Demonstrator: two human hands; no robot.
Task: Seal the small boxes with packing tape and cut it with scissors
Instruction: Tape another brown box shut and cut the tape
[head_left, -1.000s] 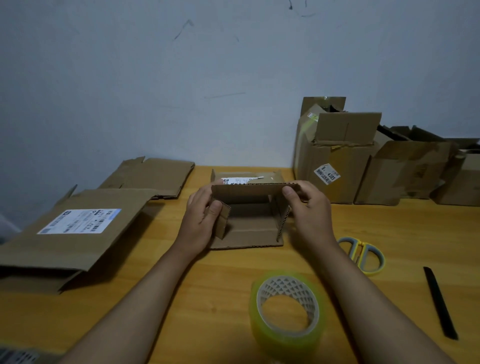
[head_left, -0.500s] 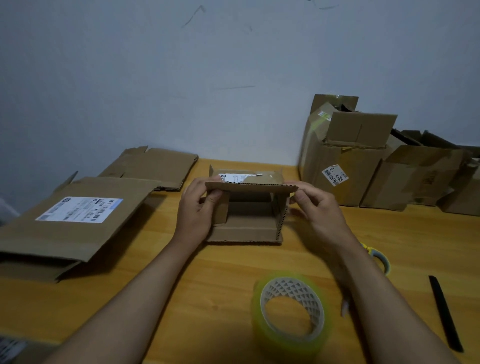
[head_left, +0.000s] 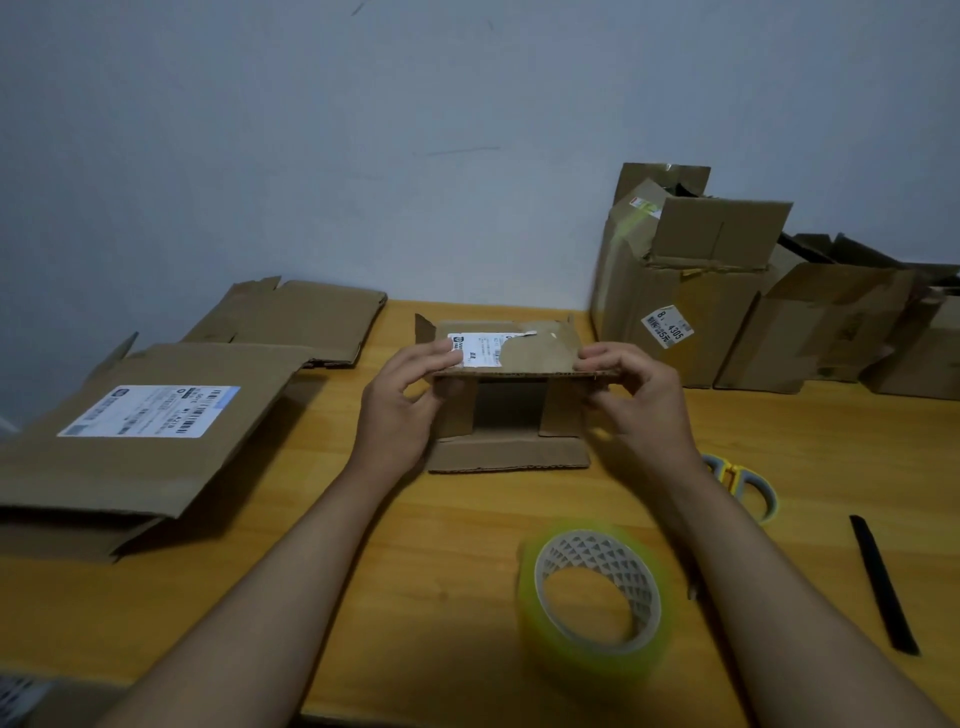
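**Small box, open end toward the viewer, flaps being folded shut**

Small box (head_left: 506, 400) lies on its side at the centre of the wooden surface (head_left: 441, 545), its open end facing 6 o'clock. The top flap (head_left: 519, 353), bearing a white label, is held level; two side flaps stand folded inward and the bottom flap (head_left: 509, 454) lies flat on the surface. Left hand (head_left: 400, 410) pinches the top flap's left corner, thumb below and fingers above. Right hand (head_left: 636, 400) pinches the right corner likewise; each grip is pressed onto cardboard, not spread.

Tape roll (head_left: 597, 592) stands at 5 o'clock of the box, near the right forearm. Scissors (head_left: 743, 483) lie at 4 o'clock, partly hidden by that forearm. A black strip (head_left: 883, 582) lies further right. Flattened cartons (head_left: 145, 415) sit at 9 o'clock; upright cartons (head_left: 691, 291) at 2 o'clock.

Likely risks: the flaps may spring apart when either hand releases to fetch tape, since nothing yet secures them; a sweeping right forearm could knock the roll.
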